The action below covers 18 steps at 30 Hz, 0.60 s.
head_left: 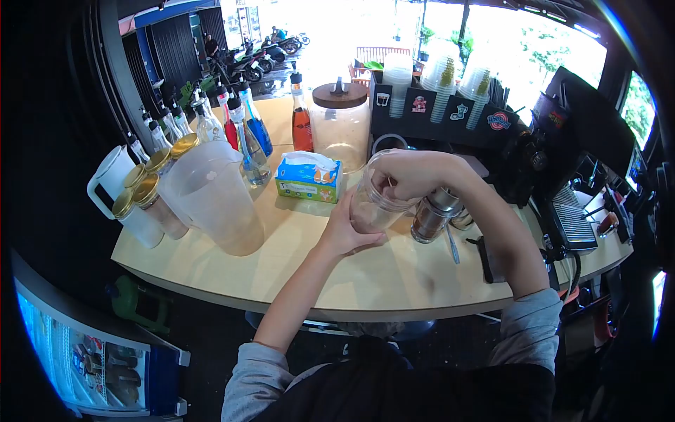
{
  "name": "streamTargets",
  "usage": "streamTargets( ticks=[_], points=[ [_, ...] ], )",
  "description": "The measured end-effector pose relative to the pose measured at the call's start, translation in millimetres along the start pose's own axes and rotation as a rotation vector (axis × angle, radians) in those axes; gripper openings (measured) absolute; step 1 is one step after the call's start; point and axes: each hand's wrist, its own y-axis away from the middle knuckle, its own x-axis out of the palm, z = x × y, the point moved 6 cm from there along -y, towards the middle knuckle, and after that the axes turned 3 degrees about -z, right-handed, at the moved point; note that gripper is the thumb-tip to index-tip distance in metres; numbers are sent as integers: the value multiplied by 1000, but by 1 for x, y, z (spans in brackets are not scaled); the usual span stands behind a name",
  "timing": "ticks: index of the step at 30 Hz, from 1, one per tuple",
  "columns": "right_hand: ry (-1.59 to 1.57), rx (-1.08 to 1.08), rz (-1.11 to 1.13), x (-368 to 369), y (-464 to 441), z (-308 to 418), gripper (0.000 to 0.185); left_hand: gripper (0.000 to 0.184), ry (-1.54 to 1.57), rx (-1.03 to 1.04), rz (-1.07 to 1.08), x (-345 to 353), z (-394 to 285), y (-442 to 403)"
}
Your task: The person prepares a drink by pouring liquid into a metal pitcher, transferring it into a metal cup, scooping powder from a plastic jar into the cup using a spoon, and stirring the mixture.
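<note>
My left hand (pixel 344 228) is wrapped round the lower side of a clear jar (pixel 373 209), which leans slightly on the counter. Bent over from above, my right hand (pixel 411 176) has its curled fingers in the jar's mouth; whatever they hold, if anything, is hidden. Just right of the jar stands a metal-topped glass shaker (pixel 430 219) with brown contents. A small spoon (pixel 452 245) lies beside the shaker. Behind my left hand sits a blue and green tissue pack (pixel 308 179).
A large frosted pitcher (pixel 211 197) stands at left, near gold-lidded jars (pixel 149 193) and several syrup bottles (pixel 256 126). A wooden-lidded glass jar (pixel 341 130) and a black cup holder (pixel 436 116) with stacked cups line the back. The counter's curved front edge (pixel 394 314) is nearest me.
</note>
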Motion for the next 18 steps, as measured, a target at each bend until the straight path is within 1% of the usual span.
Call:
streamTargets(
  ticks=[2,4,6,8,11,14,16,18],
  points=[
    [-13,-6,6,-2,3,0,17,105,36,-62,5,0,-1,0],
    [-83,-60,-68,-8,7,1,18,105,48,-46,-3,0,-2,0],
    [-120,-45,-69,-11,9,-4,19,104,59,-30,-12,0,-1,-1],
    [-157,-31,-68,-16,12,-8,21,105,141,-34,-16,1,1,-1],
    [-202,-25,-96,-25,21,-10,23,103,119,-46,-22,1,1,0],
    [-236,-68,-154,-32,29,-11,23,101,138,-34,-35,1,0,1],
    [-330,-59,-192,-35,34,-13,22,100,133,-28,-35,1,0,1],
    [-316,-46,-198,-37,38,-13,21,99,129,-24,-38,1,0,1]
  ],
)
